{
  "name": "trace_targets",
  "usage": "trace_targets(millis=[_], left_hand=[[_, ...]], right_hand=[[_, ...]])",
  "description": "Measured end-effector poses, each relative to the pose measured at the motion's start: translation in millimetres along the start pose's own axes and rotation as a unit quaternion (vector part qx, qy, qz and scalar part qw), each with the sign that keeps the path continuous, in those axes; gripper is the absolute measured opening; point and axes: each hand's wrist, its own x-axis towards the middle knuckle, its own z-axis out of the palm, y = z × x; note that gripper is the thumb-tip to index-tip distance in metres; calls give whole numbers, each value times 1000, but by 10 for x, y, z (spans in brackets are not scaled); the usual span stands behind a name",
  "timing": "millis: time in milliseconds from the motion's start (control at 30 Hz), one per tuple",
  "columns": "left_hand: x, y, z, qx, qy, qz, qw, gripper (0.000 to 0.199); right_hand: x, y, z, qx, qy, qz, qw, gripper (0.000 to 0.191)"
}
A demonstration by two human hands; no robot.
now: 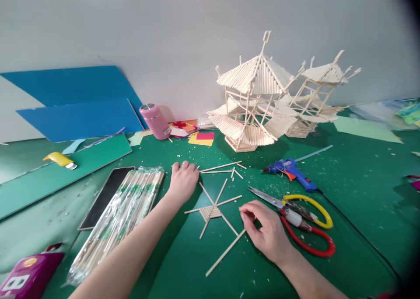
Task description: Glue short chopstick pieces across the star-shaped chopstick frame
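A small spoked frame of thin wooden sticks (211, 210) lies flat on the green table, with short pieces filling one wedge between its spokes. My left hand (184, 179) is up and left of it, fingers curled down beside several loose sticks (218, 171); its fingertips are hidden. To the right of the frame, my right hand (264, 227) is closed in a pinch. One long wooden stick (225, 252) runs from under its thumb toward the lower left. Scissors (292, 211) with red and yellow handles lie open just beyond my right hand.
Two stick-built pavilion models (256, 76) stand at the back. A blue glue gun (290, 170) trails its black cable rightward. At left are a bag of sticks (131, 207), a black tray (105, 198), a yellow cutter (61, 160), a pink bottle (155, 121) and a purple tape measure (31, 272).
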Motion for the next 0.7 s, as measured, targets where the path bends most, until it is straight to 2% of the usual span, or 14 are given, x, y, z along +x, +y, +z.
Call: trace_targets(millis=[100,200,367,467,500,567,633,700], left_hand=[[29,-3,49,6,1,13,1000,24],[-6,-46,-12,3,15,1,1000,23],[-262,-79,-319,-26,73,-81,994,20],[-495,43,-495,-100,113,-152,977,18],[-566,114,-536,-241,129,-223,936,16],[-681,287,-586,-494,113,-290,812,16],[-756,472,-594,-644,82,-306,696,13],[-802,639,-568,-727,49,-314,609,11]], right_hand=[[6,4,-3,3,0,4,1000,15],[9,1,-2,8,-5,8,1000,15],[2,-21,-14,23,-15,17,999,15],[-13,-41,-28,36,-18,25,999,19],[-18,-47,-31,41,-21,26,999,20],[-28,-59,-34,53,-27,24,998,24],[-36,-78,-35,61,-33,23,997,25],[-41,-112,-43,66,-33,27,997,25]])
